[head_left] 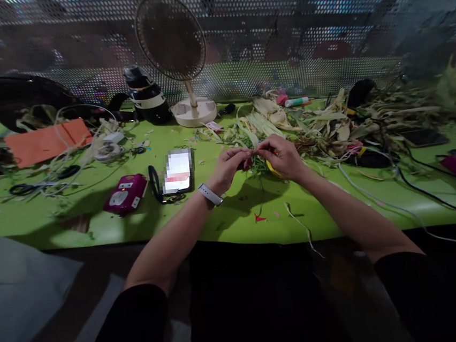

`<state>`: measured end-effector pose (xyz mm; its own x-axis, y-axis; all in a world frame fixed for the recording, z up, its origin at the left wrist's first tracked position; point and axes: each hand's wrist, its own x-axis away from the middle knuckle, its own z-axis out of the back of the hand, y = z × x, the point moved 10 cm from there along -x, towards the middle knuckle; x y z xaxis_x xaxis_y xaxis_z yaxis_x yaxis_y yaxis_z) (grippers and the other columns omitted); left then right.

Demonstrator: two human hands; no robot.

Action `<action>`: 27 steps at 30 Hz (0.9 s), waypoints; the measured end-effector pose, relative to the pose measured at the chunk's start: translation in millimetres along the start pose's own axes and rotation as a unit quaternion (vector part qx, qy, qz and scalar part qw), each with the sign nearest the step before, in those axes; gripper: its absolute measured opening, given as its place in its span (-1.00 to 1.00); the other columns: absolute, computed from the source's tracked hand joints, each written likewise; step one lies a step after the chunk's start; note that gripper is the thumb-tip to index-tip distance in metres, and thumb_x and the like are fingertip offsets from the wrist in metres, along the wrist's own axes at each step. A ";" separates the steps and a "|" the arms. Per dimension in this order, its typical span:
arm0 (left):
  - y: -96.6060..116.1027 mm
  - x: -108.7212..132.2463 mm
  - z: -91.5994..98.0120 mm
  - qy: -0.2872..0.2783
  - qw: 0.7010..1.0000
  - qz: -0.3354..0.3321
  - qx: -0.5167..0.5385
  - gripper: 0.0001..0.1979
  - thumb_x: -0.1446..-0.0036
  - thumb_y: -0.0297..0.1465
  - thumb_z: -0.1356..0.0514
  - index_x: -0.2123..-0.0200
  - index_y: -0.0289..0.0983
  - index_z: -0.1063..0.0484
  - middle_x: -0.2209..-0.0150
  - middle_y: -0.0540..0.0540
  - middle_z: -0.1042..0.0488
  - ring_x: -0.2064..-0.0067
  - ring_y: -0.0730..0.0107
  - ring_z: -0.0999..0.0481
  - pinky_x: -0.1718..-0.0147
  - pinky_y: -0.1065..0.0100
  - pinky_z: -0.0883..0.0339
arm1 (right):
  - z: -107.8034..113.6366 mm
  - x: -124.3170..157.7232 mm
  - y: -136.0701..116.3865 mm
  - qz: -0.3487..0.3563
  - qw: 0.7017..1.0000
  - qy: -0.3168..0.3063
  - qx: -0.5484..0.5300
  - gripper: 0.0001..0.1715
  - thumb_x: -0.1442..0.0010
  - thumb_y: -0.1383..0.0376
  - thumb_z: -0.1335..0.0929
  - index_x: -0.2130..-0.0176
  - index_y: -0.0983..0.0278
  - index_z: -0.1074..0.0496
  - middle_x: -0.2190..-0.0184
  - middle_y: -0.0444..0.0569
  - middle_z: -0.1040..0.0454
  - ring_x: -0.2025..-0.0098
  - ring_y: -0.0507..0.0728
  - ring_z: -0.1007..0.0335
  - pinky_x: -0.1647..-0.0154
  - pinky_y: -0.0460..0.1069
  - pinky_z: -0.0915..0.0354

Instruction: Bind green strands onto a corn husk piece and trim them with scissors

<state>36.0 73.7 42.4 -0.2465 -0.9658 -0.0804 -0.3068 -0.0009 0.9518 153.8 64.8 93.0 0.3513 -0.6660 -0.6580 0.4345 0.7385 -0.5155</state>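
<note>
My left hand (227, 166), with a pale watch band (210, 195) at its wrist, meets my right hand (282, 157) above the green tabletop. Both are closed, thumbs and fingers pinched together at the tips. What lies between the fingertips is too small to make out. Just behind them, long pale green leaves (262, 124) and stalks spread out in a bundle. Fine green sprigs (258, 165) show beneath the fingers. A yellow curved thing (275, 170), partly hidden, sits under my right hand.
On the left are a phone (178, 170), a purple power adapter (127, 194), scissors (31, 187) and orange paper (50, 142). A fan (193, 112) and a black bottle (151, 100) stand at the back. Dried leaves (328, 126) and cables (375, 194) cover the right. Perforated metal (239, 41) rises behind.
</note>
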 end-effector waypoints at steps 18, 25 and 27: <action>6.3 0.3 -2.6 -0.021 0.997 -0.070 -0.032 -0.69 0.12 -0.18 -0.43 0.44 -0.32 -0.56 0.58 0.02 -0.46 0.55 0.60 -0.36 0.52 0.48 -0.23 | -39.3 16.3 47.8 -0.343 0.841 -0.036 -0.417 -0.36 0.28 0.01 -0.59 0.33 0.24 -0.30 0.54 -0.28 -0.32 0.54 -0.08 -0.18 0.50 -0.12 -0.13; -7.1 -1.4 -1.5 -0.027 0.999 -0.018 -0.029 -0.70 0.12 -0.22 -0.41 0.41 -0.32 -0.51 0.55 0.03 -0.46 0.54 0.58 -0.40 0.53 0.47 -0.30 | -36.0 20.4 46.5 -0.379 0.842 -0.017 -0.384 -0.35 0.22 -0.16 -0.53 0.47 0.25 -0.27 0.66 -0.29 -0.24 0.64 -0.10 -0.02 0.62 -0.11 0.07; -12.8 -1.2 -1.9 -0.031 0.999 0.007 -0.023 -0.71 0.11 -0.24 -0.40 0.40 -0.32 -0.50 0.54 0.03 -0.45 0.53 0.56 -0.42 0.52 0.47 -0.33 | -31.5 16.9 43.2 -0.349 0.861 0.002 -0.371 -0.39 0.23 -0.09 -0.56 0.46 0.25 -0.29 0.65 -0.30 -0.22 0.63 -0.10 -0.03 0.60 -0.11 0.05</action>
<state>41.9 74.3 30.9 -0.3079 -0.9476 -0.0846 -0.2617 -0.0012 0.9652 152.4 88.7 42.3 0.2154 -0.9754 -0.0479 -0.1117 0.0242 -0.9934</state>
